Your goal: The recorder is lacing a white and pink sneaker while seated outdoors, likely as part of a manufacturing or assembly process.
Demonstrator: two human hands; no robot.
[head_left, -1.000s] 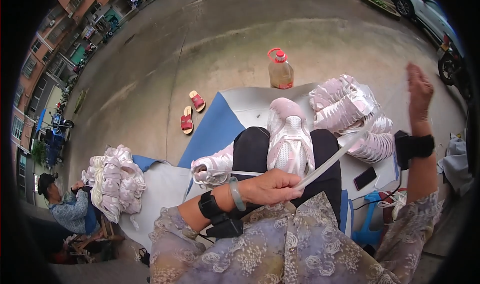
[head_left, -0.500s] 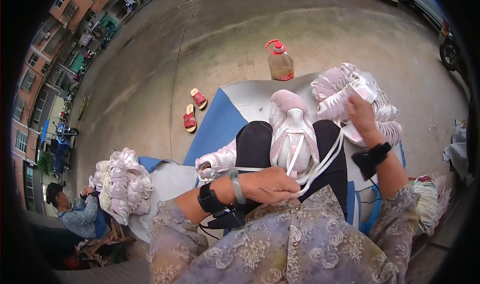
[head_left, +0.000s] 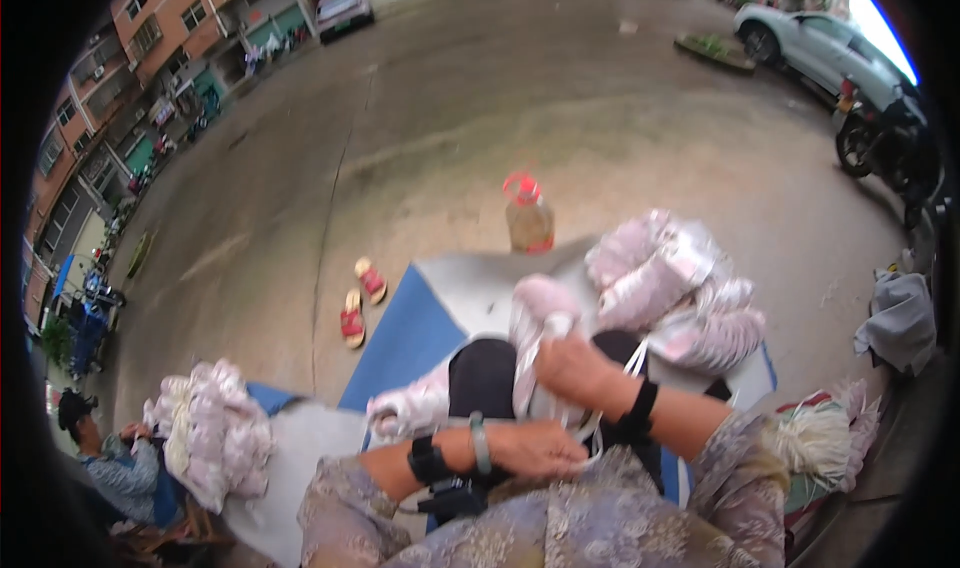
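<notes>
A pale pink and white shoe upper [head_left: 541,296] stands between my knees, its lower part covered by my hands. My left hand [head_left: 540,450] is closed in front of it, pinching white shoelace [head_left: 597,442] at the fingertips. Just above, my right hand [head_left: 575,371] is curled over the shoe's opening. Motion softens its fingers, and what they hold is hidden. A loop of white lace shows beside the right wrist. Another pink-white shoe upper [head_left: 412,408] lies by my left knee.
Stacked pink-white uppers [head_left: 675,288] lie right of the shoe on a grey-and-blue sheet [head_left: 395,343]. An oil bottle [head_left: 529,218] with a red cap and red sandals [head_left: 352,318] are beyond. White lace bundles [head_left: 815,438] sit right. Another person [head_left: 125,468] sits left beside piled uppers [head_left: 215,433].
My right hand has come down and left, from above the stacked uppers to over the shoe. My left hand keeps its pinch on the lace. The whole view has tilted upward.
</notes>
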